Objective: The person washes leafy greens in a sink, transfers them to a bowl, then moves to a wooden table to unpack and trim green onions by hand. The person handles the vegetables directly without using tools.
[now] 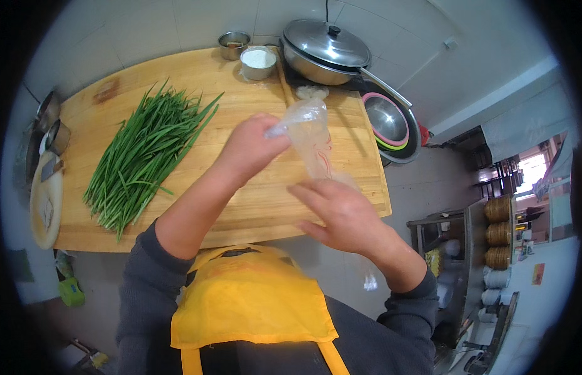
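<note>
My left hand grips the gathered top of a clear plastic bag with red print, held over the wooden worktop. Beside the bag's lower part is my right hand, blurred, thumb and fingers apart. Whether it touches the plastic I cannot tell, since it hides part of the bag. To the left of both hands lies a heap of long green garlic chives, white ends towards me. A small knotted plastic bundle rests beyond the bag.
A lidded steel pan with a long handle stands at the back. Nearby are a tub of white powder and a steel cup. Nested basins sit off the right edge. At the left are a round board and a cleaver.
</note>
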Available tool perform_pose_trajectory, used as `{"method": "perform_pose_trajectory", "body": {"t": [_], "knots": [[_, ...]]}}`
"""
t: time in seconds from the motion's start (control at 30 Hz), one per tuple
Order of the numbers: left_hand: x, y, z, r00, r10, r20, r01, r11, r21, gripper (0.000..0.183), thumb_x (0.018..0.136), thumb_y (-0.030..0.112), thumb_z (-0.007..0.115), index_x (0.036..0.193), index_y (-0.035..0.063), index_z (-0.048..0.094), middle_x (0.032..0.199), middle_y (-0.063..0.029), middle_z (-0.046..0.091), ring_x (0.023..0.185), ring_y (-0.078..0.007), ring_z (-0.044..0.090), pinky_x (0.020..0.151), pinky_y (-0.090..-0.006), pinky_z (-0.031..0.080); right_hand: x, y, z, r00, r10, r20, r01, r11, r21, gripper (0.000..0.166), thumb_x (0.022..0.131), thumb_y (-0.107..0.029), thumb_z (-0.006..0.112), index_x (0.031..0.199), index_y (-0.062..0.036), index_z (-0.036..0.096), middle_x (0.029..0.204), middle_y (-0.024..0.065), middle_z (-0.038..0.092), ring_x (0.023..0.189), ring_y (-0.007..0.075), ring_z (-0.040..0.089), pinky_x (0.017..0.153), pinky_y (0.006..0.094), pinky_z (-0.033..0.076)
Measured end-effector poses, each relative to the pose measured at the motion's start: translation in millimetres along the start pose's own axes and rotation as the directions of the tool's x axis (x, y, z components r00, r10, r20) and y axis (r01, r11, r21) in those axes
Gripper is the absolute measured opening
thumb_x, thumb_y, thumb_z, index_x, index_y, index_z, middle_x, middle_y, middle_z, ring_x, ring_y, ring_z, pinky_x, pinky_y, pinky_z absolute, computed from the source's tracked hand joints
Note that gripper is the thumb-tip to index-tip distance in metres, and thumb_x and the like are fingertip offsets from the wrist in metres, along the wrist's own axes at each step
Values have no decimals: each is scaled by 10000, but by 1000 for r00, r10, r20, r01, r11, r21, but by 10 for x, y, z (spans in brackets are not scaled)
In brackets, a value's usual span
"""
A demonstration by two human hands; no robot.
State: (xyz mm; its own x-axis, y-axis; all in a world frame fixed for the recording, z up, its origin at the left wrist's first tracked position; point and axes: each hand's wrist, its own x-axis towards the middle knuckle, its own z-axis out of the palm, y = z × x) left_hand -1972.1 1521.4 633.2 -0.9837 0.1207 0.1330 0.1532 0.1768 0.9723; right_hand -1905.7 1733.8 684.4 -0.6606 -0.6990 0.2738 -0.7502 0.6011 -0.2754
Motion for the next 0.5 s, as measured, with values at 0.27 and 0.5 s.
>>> {"method": "perform_pose_trajectory", "body": {"t": [0.27,0.5], "knots": [[66,213,-213,972,-122,-200,-8,838,-546,72,740,24,520,804,46,496,659,-12,471,530,-101,433,456,-238,327,-604,687,150,978,180,107,-181,984,-5,294,791,-201,649,1013,-40,542,909,127,608,860,333,586,734,395,481],[122,54,-358,876,-27,-482,47,998,29,296,714,-27,539,1003,31,514,835,-85,527,699,-171,514,609,-302,421,-622,970,-55,948,312,66,-309,950,-48,169,835,-157,548,966,-55,577,807,165,619,769,353,597,674,431,478]]}}
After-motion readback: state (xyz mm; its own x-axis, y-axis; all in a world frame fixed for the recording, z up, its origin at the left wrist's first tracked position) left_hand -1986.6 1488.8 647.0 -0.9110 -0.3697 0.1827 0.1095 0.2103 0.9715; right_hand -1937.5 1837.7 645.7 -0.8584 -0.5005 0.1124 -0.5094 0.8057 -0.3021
